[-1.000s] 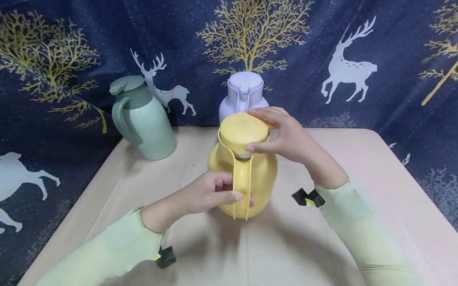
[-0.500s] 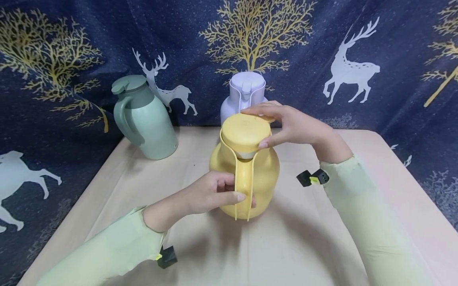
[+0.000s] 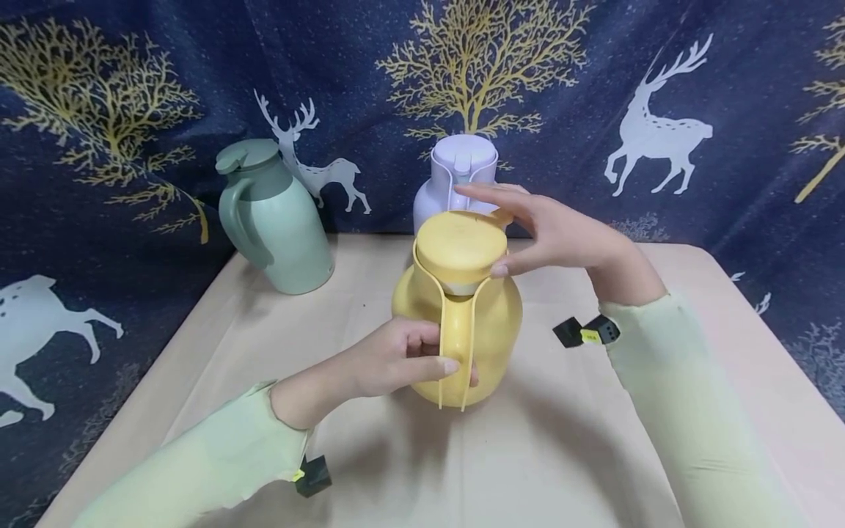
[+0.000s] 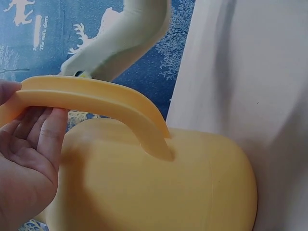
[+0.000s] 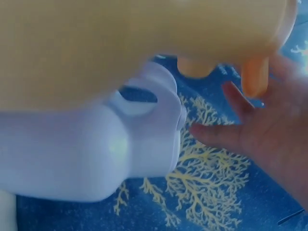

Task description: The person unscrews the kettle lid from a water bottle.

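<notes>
A yellow thermos jug (image 3: 498, 330) stands mid-table with its handle (image 3: 455, 330) toward me. My left hand (image 3: 389, 359) grips that handle, thumb across its front and fingers behind; the left wrist view shows the fingers (image 4: 50, 132) under the curved strip. On top is a round yellow lid (image 3: 461, 246), a pale band visible below it. My right hand (image 3: 561, 235) is at the lid's right side, thumb near its edge and index finger raised above it. In the right wrist view, the fingers (image 5: 216, 135) are spread near an orange tab (image 5: 255, 77).
Behind the yellow jug stands a lilac jug (image 3: 465, 154), partly hidden. A green jug (image 3: 284, 227) is at the table's back left. The beige-covered table (image 3: 528, 469) meets a dark blue curtain (image 3: 370, 59) printed with deer and trees.
My right hand has moved right, its thumb sliding from the lid's front to its right edge, and the index finger has lifted. My left hand keeps its grip. The view shifts slightly.
</notes>
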The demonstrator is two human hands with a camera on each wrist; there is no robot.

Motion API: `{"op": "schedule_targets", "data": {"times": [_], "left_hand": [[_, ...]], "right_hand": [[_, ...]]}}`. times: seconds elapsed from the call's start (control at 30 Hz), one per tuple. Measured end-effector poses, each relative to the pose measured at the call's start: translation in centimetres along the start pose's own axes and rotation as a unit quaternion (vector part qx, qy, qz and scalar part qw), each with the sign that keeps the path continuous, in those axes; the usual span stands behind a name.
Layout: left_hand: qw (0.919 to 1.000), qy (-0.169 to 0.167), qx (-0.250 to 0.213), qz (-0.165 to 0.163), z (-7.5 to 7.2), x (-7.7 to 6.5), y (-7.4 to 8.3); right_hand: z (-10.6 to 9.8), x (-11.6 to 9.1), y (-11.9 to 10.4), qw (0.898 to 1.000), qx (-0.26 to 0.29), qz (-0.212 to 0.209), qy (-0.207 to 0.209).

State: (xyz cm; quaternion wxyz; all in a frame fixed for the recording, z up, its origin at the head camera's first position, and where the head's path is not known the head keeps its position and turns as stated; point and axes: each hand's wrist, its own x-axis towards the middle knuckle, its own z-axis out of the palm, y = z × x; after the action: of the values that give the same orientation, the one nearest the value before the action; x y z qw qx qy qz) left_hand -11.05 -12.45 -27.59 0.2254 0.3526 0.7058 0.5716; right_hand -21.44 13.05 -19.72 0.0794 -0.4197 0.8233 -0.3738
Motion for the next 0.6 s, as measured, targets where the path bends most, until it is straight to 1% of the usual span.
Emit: {"op": "schedule_targets", "data": {"times": [0.07,0.1,0.13,0.2,0.27,0.33,0.37,0.47,0.6], "left_hand": [[1.0000,-0.002,0.001,0.002,0.1,0.0,-0.1],[1.0000,-0.002,0.001,0.004,0.1,0.0,-0.1],[1.0000,-0.001,0.002,0.003,0.2,0.0,-0.1],[1.0000,-0.001,0.002,-0.001,0.2,0.0,0.0],[1.0000,0.000,0.003,-0.003,0.3,-0.1,0.0],[1.0000,-0.001,0.008,-0.004,0.3,0.0,0.1],[0.9999,-0.001,0.009,-0.006,0.3,0.0,0.1],[0.9999,-0.001,0.011,-0.003,0.2,0.1,0.1],[1.0000,0.000,0.004,-0.008,0.1,0.1,0.0]], "right_hand": [[1.1,-0.9,-0.5,0.997,-0.011,0.006,0.071],[1.8,-1.3,-0.7,0.994,-0.021,0.005,0.111],[2.6,-1.7,-1.0,0.987,-0.039,0.008,0.155],[4.2,-2.3,-1.5,0.970,-0.075,0.021,0.232],[5.6,-2.7,-1.8,0.955,-0.093,0.036,0.281],[6.6,-2.9,-2.0,0.947,-0.096,0.057,0.301],[6.9,-2.9,-2.0,0.946,-0.092,0.065,0.303],[7.2,-2.6,-1.8,0.950,-0.077,0.075,0.294],[6.8,-2.1,-1.0,0.960,-0.054,0.059,0.267]]}}
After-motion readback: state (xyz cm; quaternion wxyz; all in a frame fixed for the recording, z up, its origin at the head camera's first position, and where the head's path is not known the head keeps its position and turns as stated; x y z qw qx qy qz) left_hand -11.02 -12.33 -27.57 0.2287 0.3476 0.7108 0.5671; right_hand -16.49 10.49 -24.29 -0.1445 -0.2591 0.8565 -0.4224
